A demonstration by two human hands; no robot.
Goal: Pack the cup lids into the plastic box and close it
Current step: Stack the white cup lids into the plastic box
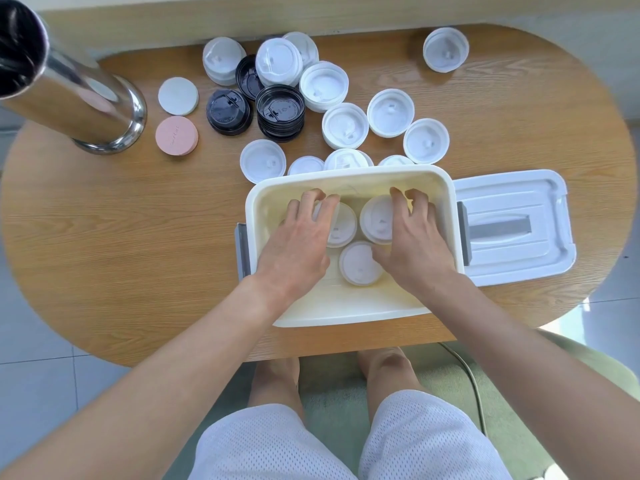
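A cream plastic box (349, 311) stands open at the table's near edge. Inside it, my left hand (298, 244) curls its fingers round a stack of white cup lids (343, 223) on the left. My right hand (412, 237) grips a second white lid stack (375, 218) on the right. A third white lid (356, 263) lies between my wrists on the box floor. The box's white cover (516, 226) lies flat to the right of the box. Several white lids (344, 126) and black lid stacks (280, 112) are scattered behind the box.
A tall shiny metal cylinder (69, 88) stands at the far left. A white disc (178, 95) and a pink disc (176, 136) lie beside it. One white lid (446, 49) sits apart at the far right. The wooden table (121, 237) is oval.
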